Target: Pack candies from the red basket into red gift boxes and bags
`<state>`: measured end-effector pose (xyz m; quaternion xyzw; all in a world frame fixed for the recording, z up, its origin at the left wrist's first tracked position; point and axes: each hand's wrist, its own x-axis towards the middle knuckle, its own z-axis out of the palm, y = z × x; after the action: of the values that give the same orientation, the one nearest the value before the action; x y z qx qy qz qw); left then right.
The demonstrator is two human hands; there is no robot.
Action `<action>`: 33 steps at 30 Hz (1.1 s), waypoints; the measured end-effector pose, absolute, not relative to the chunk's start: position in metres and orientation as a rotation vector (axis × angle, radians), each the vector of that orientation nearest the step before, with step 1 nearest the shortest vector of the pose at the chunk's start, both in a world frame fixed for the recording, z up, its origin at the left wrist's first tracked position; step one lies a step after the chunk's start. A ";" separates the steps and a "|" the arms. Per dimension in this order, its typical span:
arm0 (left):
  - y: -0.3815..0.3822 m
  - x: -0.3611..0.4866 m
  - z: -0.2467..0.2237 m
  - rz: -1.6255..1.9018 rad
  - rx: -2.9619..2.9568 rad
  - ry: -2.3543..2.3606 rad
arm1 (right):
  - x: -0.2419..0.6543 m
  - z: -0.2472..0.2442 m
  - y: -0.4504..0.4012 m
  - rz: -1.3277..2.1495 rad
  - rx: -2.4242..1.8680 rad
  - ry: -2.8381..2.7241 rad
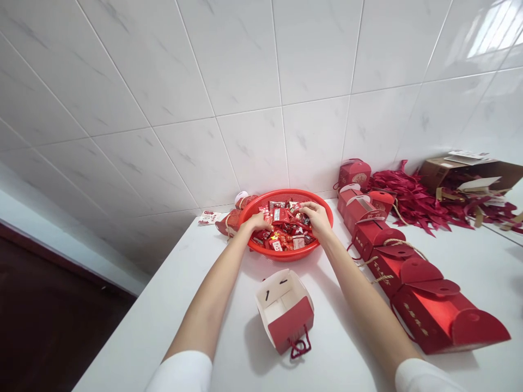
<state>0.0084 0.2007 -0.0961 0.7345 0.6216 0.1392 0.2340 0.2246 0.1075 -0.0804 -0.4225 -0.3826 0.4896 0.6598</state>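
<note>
The white surface [232, 362] in front of you carries everything, the red basket [281, 256] at its far edge. Right of the basket stands your row of red boxes [386, 261]; the nearer ones have their flaps folded over, so they look further along, though you can't see their contents. Beyond that row, farther right of the basket, lies a heap of red ribbon [402, 190]. On the near side of the basket, one open box [288, 324] shows its pale inside and no packets; filling and closing seem left to do. Both your left hand [259, 221] and right hand [317, 218] reach into the basket among plentiful wrapped packets [281, 216]; you can't tell whether either grip is apart or clamped on one.
</note>
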 end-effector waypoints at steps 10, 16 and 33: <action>0.191 0.015 -0.090 0.554 1.797 1.553 | 0.224 -0.083 0.108 1.124 -0.940 -0.863; 0.185 0.017 -0.085 0.812 1.691 1.536 | 0.224 -0.082 0.108 1.128 -0.931 -0.854; 0.140 0.019 -0.061 1.168 1.314 1.181 | 0.226 -0.082 0.107 1.119 -0.944 -0.848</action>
<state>0.0191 0.1404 -0.0611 0.5410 0.4861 0.4808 0.4897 0.2256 0.1066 -0.0821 -0.4178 -0.3753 0.4950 0.6630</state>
